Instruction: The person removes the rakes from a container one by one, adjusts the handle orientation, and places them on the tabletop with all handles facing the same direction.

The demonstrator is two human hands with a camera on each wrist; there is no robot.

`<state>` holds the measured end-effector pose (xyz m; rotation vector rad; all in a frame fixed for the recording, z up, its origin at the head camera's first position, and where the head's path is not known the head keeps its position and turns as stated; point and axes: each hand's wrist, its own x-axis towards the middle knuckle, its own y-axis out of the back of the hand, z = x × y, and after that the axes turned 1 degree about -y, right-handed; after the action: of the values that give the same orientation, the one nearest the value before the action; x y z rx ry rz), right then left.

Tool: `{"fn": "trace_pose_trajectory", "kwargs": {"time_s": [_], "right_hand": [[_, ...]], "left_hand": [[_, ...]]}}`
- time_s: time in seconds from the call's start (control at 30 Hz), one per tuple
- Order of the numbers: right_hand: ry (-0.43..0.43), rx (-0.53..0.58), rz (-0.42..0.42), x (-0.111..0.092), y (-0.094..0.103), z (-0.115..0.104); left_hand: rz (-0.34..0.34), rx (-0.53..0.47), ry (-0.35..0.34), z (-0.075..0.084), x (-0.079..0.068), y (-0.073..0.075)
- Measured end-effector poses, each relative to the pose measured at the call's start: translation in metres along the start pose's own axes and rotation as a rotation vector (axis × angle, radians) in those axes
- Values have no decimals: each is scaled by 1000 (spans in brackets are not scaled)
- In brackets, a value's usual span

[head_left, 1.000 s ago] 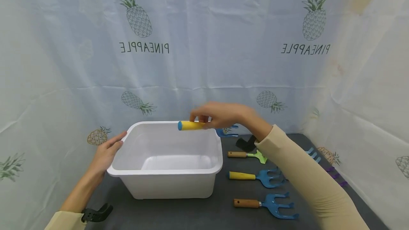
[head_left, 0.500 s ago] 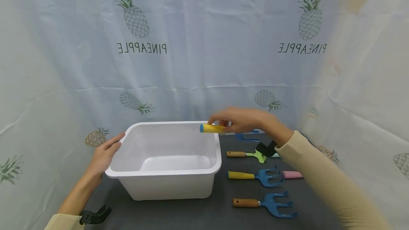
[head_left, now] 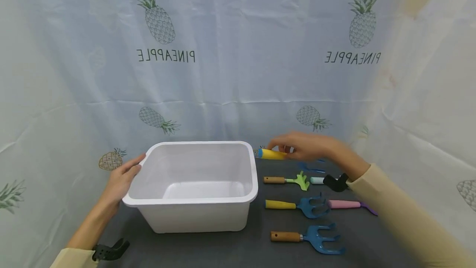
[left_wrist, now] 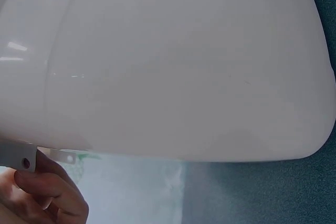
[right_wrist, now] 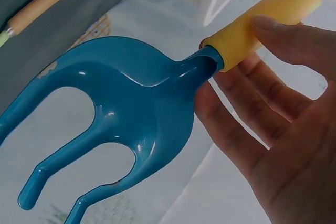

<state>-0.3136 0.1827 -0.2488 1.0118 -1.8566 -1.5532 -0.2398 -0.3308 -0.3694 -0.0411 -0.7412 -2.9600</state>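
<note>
My right hand (head_left: 305, 147) pinches the yellow handle of a blue hand fork (right_wrist: 134, 93) between thumb and fingers. It hangs over the back of the table, right of a white plastic basin (head_left: 189, 201). Bent tines of the fork fill much of the right wrist view; in the head view the hand partly hides them. At the basin's left side, my left hand (head_left: 120, 183) grips the rim, its fingers (left_wrist: 50, 187) curled at the edge in the left wrist view. The basin's visible floor holds nothing.
Right of the basin lie a green rake (head_left: 275, 180) with wooden handle, a blue fork (head_left: 280, 204) with yellow handle and another (head_left: 286, 237) with wooden handle. Farther right are a pink-handled tool (head_left: 343, 204) and a mint handle (head_left: 317, 180). A pineapple-print curtain (head_left: 223, 73) hangs behind.
My right hand has carried the hand fork rightward and slightly down, from over the basin to beyond its right rim. My left hand has stayed on the rim.
</note>
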Motion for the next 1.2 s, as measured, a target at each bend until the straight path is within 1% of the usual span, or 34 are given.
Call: {"fn": "trace_pose_trajectory", "kwargs": {"time_s": [0.23, 0.43, 0.57, 0.73, 0.87, 1.0, 1.07, 1.2], "right_hand": [[27, -2, 18, -20, -7, 17], [9, 2, 3, -42, -16, 28], [-10, 21, -13, -58, -22, 36], [-59, 13, -30, -76, -35, 46], [-107, 84, -88, -92, -45, 53], [-86, 129, -97, -109, -57, 61], [-51, 133, -82, -116, -64, 66], [2, 181, -72, -132, -79, 79]], "left_hand": [[-1, 8, 0, -1, -1, 0], [0, 15, -6, 1, -1, 0], [3, 23, -7, 1, -1, 1], [4, 9, -3, 1, -1, 0], [1, -3, 10, 1, -1, -2], [-6, -4, 20, 1, 0, -2], [-7, -6, 18, 1, 1, -2], [3, -6, 7, 2, 2, -1]]}}
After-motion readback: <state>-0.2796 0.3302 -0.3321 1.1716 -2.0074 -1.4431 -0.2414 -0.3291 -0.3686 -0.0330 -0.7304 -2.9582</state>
